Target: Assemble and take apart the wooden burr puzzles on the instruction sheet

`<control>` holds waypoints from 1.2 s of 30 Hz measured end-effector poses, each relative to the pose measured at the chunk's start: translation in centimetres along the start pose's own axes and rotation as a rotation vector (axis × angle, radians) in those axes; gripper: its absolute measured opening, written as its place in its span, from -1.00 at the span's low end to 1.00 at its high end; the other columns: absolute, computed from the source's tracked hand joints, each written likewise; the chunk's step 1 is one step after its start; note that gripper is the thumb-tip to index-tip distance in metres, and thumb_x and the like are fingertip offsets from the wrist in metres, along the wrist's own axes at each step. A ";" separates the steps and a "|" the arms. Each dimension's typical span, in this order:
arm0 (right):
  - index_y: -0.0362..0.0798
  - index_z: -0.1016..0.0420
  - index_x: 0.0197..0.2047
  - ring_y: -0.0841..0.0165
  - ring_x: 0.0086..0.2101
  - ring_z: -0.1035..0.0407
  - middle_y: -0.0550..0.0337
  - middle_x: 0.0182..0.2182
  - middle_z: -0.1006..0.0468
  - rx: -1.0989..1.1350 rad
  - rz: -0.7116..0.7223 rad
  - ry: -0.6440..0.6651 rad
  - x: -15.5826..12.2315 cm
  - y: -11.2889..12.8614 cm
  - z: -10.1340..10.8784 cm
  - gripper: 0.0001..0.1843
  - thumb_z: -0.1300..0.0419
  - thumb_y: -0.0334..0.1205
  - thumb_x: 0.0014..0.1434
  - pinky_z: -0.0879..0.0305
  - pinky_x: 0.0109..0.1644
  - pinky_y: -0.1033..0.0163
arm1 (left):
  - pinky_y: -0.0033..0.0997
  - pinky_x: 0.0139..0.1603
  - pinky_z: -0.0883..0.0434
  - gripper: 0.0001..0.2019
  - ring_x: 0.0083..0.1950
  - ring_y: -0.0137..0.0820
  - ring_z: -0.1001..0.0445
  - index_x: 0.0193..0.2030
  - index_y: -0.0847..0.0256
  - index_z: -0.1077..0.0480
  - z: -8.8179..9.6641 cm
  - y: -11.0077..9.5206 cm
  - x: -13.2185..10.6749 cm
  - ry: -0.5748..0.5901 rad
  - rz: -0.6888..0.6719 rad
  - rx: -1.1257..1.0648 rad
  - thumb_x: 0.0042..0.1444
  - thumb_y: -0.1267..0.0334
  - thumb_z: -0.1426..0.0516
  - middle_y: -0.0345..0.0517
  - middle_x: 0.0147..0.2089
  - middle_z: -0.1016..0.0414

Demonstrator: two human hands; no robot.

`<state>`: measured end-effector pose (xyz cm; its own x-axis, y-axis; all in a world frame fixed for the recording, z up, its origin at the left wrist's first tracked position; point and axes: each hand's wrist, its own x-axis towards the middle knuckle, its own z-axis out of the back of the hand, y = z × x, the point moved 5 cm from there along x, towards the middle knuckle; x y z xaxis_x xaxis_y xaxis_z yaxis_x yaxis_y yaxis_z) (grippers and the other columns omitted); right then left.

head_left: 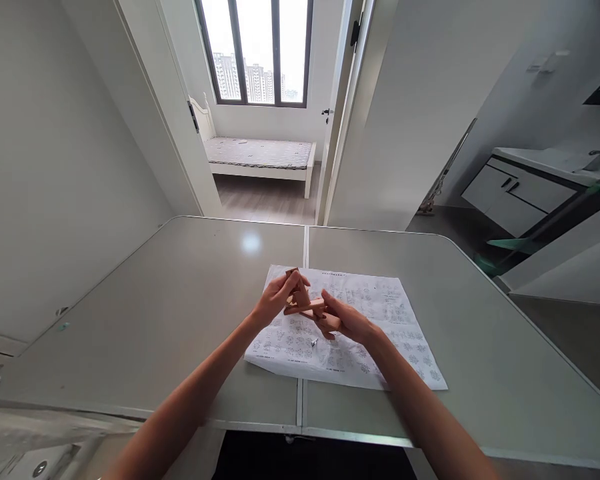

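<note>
Both my hands hold a small assembly of reddish-brown wooden puzzle pieces (306, 307) over the printed sheet. Fingers of my left hand (279, 295) pinch an upright piece at the top left of it. From the right, my right hand (344, 319) grips the lower crossing pieces, thumb on top and fingers underneath. My fingers cover part of the assembly, so how its pieces join is hard to make out. Under my hands lies a large white sheet (380, 320) printed with rows of small diagrams. A tiny shiny scrap (315, 343) rests on it.
The sheet lies on a grey-green table (205, 300) with a pale seam (300, 400) down its middle. Beyond the far edge, a doorway shows a bed (260, 153) beneath a window (260, 53). A white cabinet with a counter (520, 190) stands at the right.
</note>
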<state>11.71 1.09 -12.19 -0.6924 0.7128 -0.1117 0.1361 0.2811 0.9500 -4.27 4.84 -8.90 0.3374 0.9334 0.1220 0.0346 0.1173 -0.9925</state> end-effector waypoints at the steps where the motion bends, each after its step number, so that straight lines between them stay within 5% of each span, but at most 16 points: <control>1: 0.01 -0.27 -0.39 0.44 -0.59 -0.11 0.36 -0.58 -0.22 -0.023 0.037 -0.034 0.0 0.1 0.2 -0.37 -0.03 0.45 0.28 -0.15 -0.46 0.26 | -0.42 -0.31 -0.38 -0.46 -0.36 -0.40 -0.44 -0.21 0.26 -0.54 0.2 0.4 0.1 -0.022 0.044 -0.052 0.26 -0.26 -0.11 -0.11 -0.36 -0.48; 6: 0.02 -0.28 -0.28 0.46 -0.58 -0.15 0.37 -0.55 -0.27 -0.209 0.249 -0.211 0.1 0.6 1.0 -0.53 -0.18 0.27 0.31 -0.15 -0.45 0.29 | -0.48 -0.39 -0.36 -0.49 -0.37 -0.43 -0.46 -0.14 0.26 -0.54 0.4 2.0 0.4 -0.049 0.247 -0.221 0.14 -0.22 -0.25 -0.15 -0.34 -0.47; 12: 0.02 -0.34 -0.34 0.38 -0.43 -0.21 0.24 -0.40 -0.30 -0.509 0.422 -0.440 -0.4 1.5 1.5 -0.59 -0.17 0.18 0.34 -0.31 -0.37 0.23 | -0.53 -0.43 -0.29 -0.53 -0.45 -0.55 -0.33 -0.08 0.27 -0.50 0.1 2.2 0.2 -0.029 0.301 -0.220 0.14 -0.13 -0.30 -0.27 -0.40 -0.36; 17: 0.02 -0.41 -0.35 0.35 -0.40 -0.21 0.19 -0.34 -0.30 -0.601 0.478 -0.457 -0.5 1.6 1.0 -0.62 -0.18 0.13 0.35 -0.36 -0.32 0.19 | -0.52 -0.44 -0.28 -0.45 -0.45 -0.53 -0.32 0.08 0.28 -0.48 0.0 2.2 0.2 0.043 0.294 -0.147 0.20 -0.18 -0.23 -0.23 -0.39 -0.37; 25: 0.01 -0.41 -0.34 0.34 -0.36 -0.22 0.19 -0.35 -0.30 -0.578 0.527 -0.453 -0.6 2.1 0.7 -0.63 -0.14 0.09 0.39 -0.34 -0.32 0.23 | -0.51 -0.53 -0.11 -0.55 -0.53 -0.54 -0.16 -0.15 0.22 -0.46 0.1 2.3 0.4 0.063 0.244 -0.050 0.24 -0.20 -0.16 -0.30 -0.48 -0.25; 36: -0.03 -0.49 -0.28 0.37 -0.36 -0.24 0.18 -0.34 -0.35 -0.543 0.557 -0.484 -0.7 2.1 1.0 -0.63 -0.13 0.07 0.41 -0.28 -0.34 0.28 | -0.53 -0.51 -0.08 -0.55 -0.53 -0.57 -0.12 -0.20 0.22 -0.40 -0.1 2.2 0.2 0.073 0.263 -0.078 0.24 -0.20 -0.17 -0.32 -0.47 -0.22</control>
<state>13.23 1.85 -10.42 -0.2378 0.8807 0.4097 -0.0753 -0.4372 0.8962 -4.08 5.25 -11.10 0.4108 0.9012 -0.1381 0.0080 -0.1550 -0.9879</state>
